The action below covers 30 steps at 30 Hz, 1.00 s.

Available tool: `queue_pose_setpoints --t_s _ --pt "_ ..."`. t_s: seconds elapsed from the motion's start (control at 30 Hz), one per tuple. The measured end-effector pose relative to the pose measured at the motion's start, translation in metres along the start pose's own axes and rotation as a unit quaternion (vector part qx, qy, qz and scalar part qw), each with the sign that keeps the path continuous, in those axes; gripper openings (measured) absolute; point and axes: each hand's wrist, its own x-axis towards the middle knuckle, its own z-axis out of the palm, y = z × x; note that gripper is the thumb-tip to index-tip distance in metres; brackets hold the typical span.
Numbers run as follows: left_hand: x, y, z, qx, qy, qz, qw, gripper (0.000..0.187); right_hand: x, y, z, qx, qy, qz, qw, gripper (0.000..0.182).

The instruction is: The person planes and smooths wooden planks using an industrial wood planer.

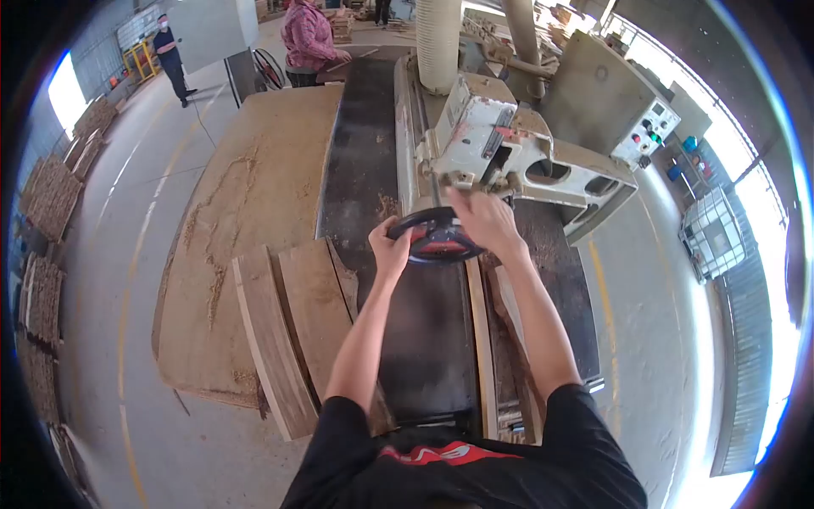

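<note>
A black handwheel (pixel 444 256) sits in front of the woodworking machine's head (pixel 471 127), above the dark machine bed. Wrapped round the wheel's left rim is my left hand (pixel 390 249), thumb on top. My right hand (pixel 487 222) is closed over the upper right of the rim, slightly blurred, and its fingertips are partly hidden. Two wide wooden boards, one pale-edged (pixel 273 339) and one browner (pixel 314 293), lie left of my left forearm. A narrow wood strip (pixel 482 348) runs lengthwise under my right forearm.
A sawdust-strewn wooden table (pixel 246 170) adjoins the bed on the left. A control box with buttons (pixel 649 131) stands at right. A person in a pink patterned shirt (pixel 307 38) is at the far end; another person (pixel 170 59) stands far left. Timber stacks (pixel 51 199) line the left wall.
</note>
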Motion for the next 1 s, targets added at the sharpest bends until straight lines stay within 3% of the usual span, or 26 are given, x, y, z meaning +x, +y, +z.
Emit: queue_pose_setpoints --t_s 0.07,0.1,0.13,0.17,0.2,0.23,0.27,0.3,0.33,0.37,0.4,0.43,0.47,0.5,0.53,0.6,0.67,0.7,0.77,0.8,0.83,0.9,0.93,1.0 --pt "-0.025 -0.039 0.013 -0.174 0.066 -0.086 0.979 0.032 0.007 -0.052 -0.004 -0.084 -0.058 0.009 0.995 0.07" --pt "-0.037 -0.056 0.026 -0.26 0.1 -0.127 0.952 0.033 0.009 -0.069 0.012 -0.096 -0.04 -0.029 0.994 0.069" --pt "-0.052 -0.068 0.034 -0.304 0.119 -0.173 0.929 0.024 0.008 -0.096 0.018 -0.146 -0.054 -0.038 0.987 0.052" --pt "-0.067 -0.07 0.061 -0.294 0.237 -0.241 0.894 0.02 0.011 -0.105 0.048 -0.179 -0.045 -0.113 0.976 0.043" --pt "-0.084 -0.073 0.064 -0.062 0.091 -0.135 0.985 0.03 0.015 -0.104 0.088 -0.21 -0.035 -0.189 0.959 0.034" --pt "-0.107 -0.098 0.066 0.16 0.049 -0.062 0.984 0.042 0.012 -0.102 0.116 -0.254 0.038 -0.264 0.93 0.025" --pt "-0.127 -0.116 0.076 -0.057 0.047 -0.167 0.983 0.039 0.008 -0.1 0.14 -0.297 0.11 -0.334 0.888 0.016" --pt "-0.146 -0.134 0.085 -0.368 0.122 -0.263 0.884 0.037 0.008 -0.092 0.155 -0.296 0.1 -0.441 0.842 0.012" --pt "-0.166 -0.152 0.094 -0.54 0.223 -0.331 0.741 0.035 0.005 -0.088 0.163 -0.248 0.078 -0.509 0.821 0.012" --pt "-0.158 -0.099 0.064 -0.441 0.263 -0.342 0.787 0.032 0.004 -0.085 0.173 -0.226 0.074 -0.556 0.796 0.012" --pt "-0.147 -0.038 0.032 -0.331 0.298 -0.362 0.819 0.029 0.004 -0.079 0.193 -0.178 0.01 -0.569 0.803 0.015" --pt "-0.137 -0.018 0.004 -0.131 0.329 -0.38 0.855 0.028 -0.001 -0.074 0.211 -0.124 -0.057 -0.576 0.806 0.017" --pt "-0.13 -0.008 -0.023 -0.108 0.408 -0.298 0.856 0.027 -0.01 -0.07 0.217 -0.128 -0.106 -0.581 0.796 0.018" --pt "-0.12 -0.005 -0.055 -0.031 0.396 -0.241 0.885 0.037 -0.014 -0.061 0.219 -0.136 -0.154 -0.588 0.783 0.02" --pt "-0.096 0.01 -0.071 -0.019 0.4 -0.114 0.909 0.051 -0.017 -0.051 0.22 -0.143 -0.202 -0.596 0.764 0.021" --pt "-0.041 0.08 -0.07 0.055 0.312 0.055 0.947 0.064 -0.02 -0.034 0.226 -0.121 -0.228 -0.6 0.757 0.023" --pt "0.002 0.096 -0.066 0.197 0.082 0.176 0.961 0.078 -0.02 -0.027 0.226 -0.058 -0.22 -0.608 0.761 0.023" --pt "0.028 0.115 -0.047 0.217 -0.022 0.233 0.948 0.06 -0.019 -0.024 0.229 -0.045 -0.215 -0.602 0.767 0.024" --pt "0.056 0.109 -0.024 0.239 -0.139 0.294 0.915 0.035 -0.023 -0.022 0.24 -0.014 -0.202 -0.585 0.785 0.024" --pt "0.06 0.079 -0.017 0.243 -0.149 0.308 0.908 0.028 -0.026 -0.022 0.246 -0.065 -0.175 -0.593 0.783 0.024" --pt "0.054 0.049 -0.012 0.244 -0.162 0.32 0.901 0.021 -0.033 -0.019 0.245 0.001 -0.19 -0.561 0.806 0.024" --pt "0.026 0.004 -0.02 0.256 -0.046 0.284 0.923 0.018 -0.043 -0.011 0.231 0.126 -0.209 -0.486 0.839 0.025" --pt "-0.002 -0.034 -0.021 0.21 -0.005 0.201 0.957 0.022 -0.055 -0.003 0.224 0.216 -0.153 -0.434 0.861 0.022" --pt "-0.044 -0.074 0.008 0.046 0.115 0.055 0.991 0.03 -0.075 0.022 0.187 0.223 -0.053 -0.423 0.876 0.018"
